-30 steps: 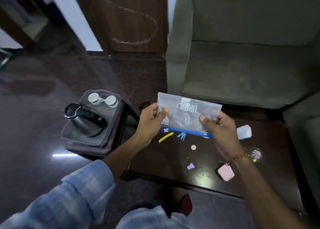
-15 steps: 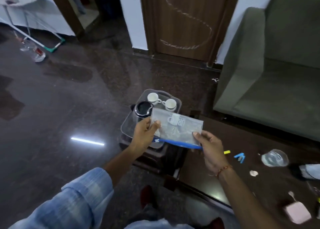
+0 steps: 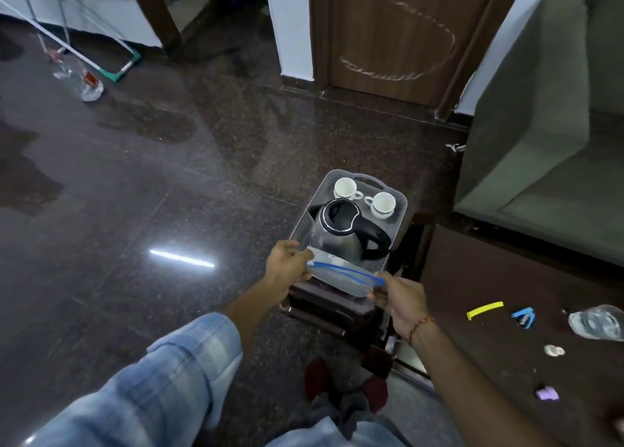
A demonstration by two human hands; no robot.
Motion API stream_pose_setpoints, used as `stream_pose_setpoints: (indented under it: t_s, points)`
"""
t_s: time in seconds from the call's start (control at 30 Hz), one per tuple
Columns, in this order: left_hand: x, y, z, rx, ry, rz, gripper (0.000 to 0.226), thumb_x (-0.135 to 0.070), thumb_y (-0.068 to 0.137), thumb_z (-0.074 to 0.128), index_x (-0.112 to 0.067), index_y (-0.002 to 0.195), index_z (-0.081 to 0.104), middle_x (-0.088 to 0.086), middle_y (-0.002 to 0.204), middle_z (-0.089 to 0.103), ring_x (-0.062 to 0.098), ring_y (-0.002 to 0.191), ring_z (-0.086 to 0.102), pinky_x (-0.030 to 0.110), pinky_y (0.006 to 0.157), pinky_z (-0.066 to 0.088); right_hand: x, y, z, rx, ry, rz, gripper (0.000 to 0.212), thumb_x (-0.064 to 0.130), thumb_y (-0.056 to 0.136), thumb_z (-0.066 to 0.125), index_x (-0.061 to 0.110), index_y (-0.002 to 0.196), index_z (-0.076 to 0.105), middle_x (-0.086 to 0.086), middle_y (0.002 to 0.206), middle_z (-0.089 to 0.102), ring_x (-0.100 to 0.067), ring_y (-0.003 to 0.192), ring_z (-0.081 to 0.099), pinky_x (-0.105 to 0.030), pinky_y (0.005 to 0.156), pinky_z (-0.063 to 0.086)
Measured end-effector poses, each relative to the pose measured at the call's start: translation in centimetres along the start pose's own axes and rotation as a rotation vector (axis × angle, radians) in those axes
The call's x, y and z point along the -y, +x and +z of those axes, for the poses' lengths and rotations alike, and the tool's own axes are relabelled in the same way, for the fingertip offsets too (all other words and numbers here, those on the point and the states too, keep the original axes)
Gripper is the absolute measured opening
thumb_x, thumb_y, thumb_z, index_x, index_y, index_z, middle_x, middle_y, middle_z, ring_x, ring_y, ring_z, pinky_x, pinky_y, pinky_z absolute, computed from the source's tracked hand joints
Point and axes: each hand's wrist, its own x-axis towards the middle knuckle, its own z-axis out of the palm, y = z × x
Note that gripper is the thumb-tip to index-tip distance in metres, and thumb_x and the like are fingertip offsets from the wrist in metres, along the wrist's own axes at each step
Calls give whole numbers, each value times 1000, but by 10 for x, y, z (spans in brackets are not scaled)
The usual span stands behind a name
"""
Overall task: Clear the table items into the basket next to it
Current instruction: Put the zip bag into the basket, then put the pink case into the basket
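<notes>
Our left hand (image 3: 287, 269) and right hand (image 3: 401, 299) each pinched an end of the clear zip bag (image 3: 341, 274), holding it flat over the near edge of the grey basket (image 3: 400, 203); beyond it inside stood a kettle (image 3: 347, 233) and two white cups (image 3: 363, 198); clips (image 3: 484, 310) lay on the table (image 3: 489, 362) to the right

Clear bottle (image 3: 599, 321) cut by right edge

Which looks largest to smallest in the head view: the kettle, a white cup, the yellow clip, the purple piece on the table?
1. kettle
2. white cup
3. yellow clip
4. purple piece

The cup and clip look close in size, and the cup is farther away, so that pair is unsure.
</notes>
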Motion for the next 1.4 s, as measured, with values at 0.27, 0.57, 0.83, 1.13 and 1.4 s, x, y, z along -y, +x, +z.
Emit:
stream_pose_setpoints:
  t_s: [0.27, 0.57, 0.83, 1.13, 1.4]
  points:
    - [13, 38, 6, -75, 225, -20, 13, -22, 87, 72, -16, 76, 69, 8, 81, 69, 19, 65, 66, 38, 76, 63, -26, 40, 36, -62, 73, 129, 18, 16, 89, 66, -1, 92, 61, -14, 64, 70, -22, 48, 70, -24, 44, 55]
    - [44, 75, 2, 35, 309, -53, 30, -31, 87, 73, -13, 111, 68, 7, 99, 68, 21, 82, 67, 43, 82, 61, -46, 79, 63, -122, 100, 132, 18, 28, 90, 66, 13, 96, 57, -7, 104, 60, -28, 104, 64, -40, 82, 60]
    - [28, 42, -6, -35, 731, 265, 39, -15, 88, 61, -8, 127, 59, 14, 130, 56, 30, 105, 63, 35, 96, 52, -31, 61, 49, -182, 3, 112, 23, 29, 91, 63, 11, 103, 56, -14, 111, 63, -30, 94, 67, -44, 86, 59]
    - [-48, -15, 72, 14, 725, 575, 19, -44, 74, 54, -27, 65, 56, -9, 64, 63, 17, 69, 64, 29, 61, 49, 36, 26, 1, -213, -36, -94, 24, 25, 86, 65, 16, 65, 58, -3, 65, 57, -16, 57, 53, -35, 61, 56]
    - [-54, -71, 189, 261, 744, 734, 21, -37, 83, 62, -20, 71, 62, -5, 60, 64, 14, 63, 63, 37, 63, 56, 67, 0, -130, -346, 114, -167, 12, 27, 86, 66, 22, 78, 60, -1, 77, 58, -17, 77, 59, -39, 71, 60]
